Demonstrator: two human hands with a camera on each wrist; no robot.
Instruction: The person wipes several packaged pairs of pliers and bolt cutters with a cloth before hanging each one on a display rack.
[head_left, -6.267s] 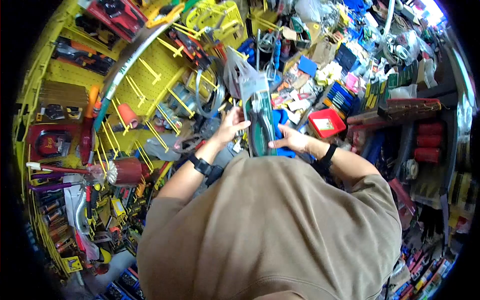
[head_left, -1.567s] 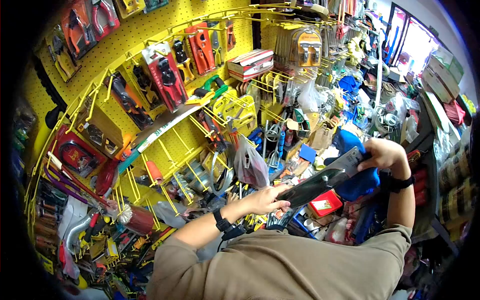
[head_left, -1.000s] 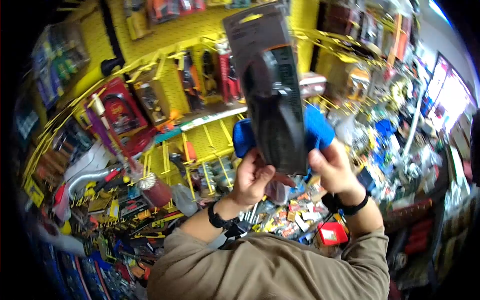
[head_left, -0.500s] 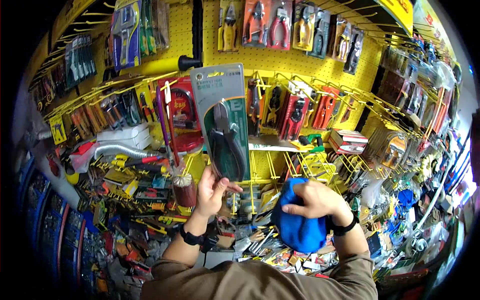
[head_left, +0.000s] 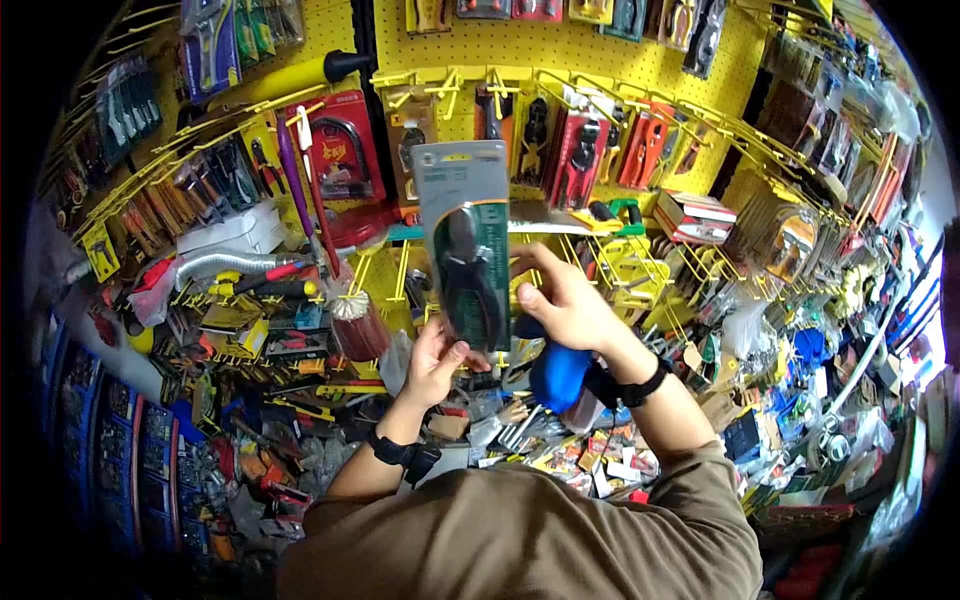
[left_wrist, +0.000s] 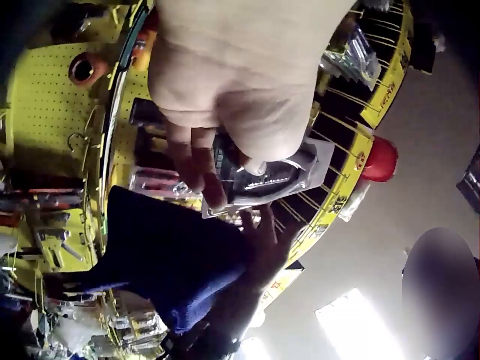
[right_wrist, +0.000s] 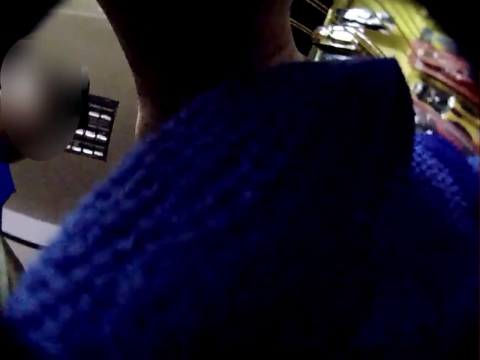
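Observation:
A carded pair of black-handled pliers (head_left: 470, 270) stands upright in the head view, its grey card top upward. My left hand (head_left: 432, 365) grips its lower end, thumb in front; in the left wrist view the left hand (left_wrist: 232, 82) curls its fingers round the pack (left_wrist: 274, 180). Beside the pack's right edge is my right hand (head_left: 570, 305), with a blue cloth (head_left: 560, 375) hanging beneath its palm. That cloth (right_wrist: 247, 217) fills most of the right wrist view and hides the right fingers there. In the left wrist view the cloth (left_wrist: 165, 255) hangs near the right hand (left_wrist: 262, 244).
Yellow pegboard (head_left: 420, 50) with hooks and carded tools spans the back. A red bristled tool (head_left: 358, 335) sticks out left of the pack. Piled goods (head_left: 600, 460) lie below, blue bins (head_left: 100, 440) at far left, and a red-and-white box (head_left: 695, 215) to the right.
The right hand, with the blue cloth, has moved left and up to the pack's side. The pack has shifted slightly right in the head view, still in the left hand.

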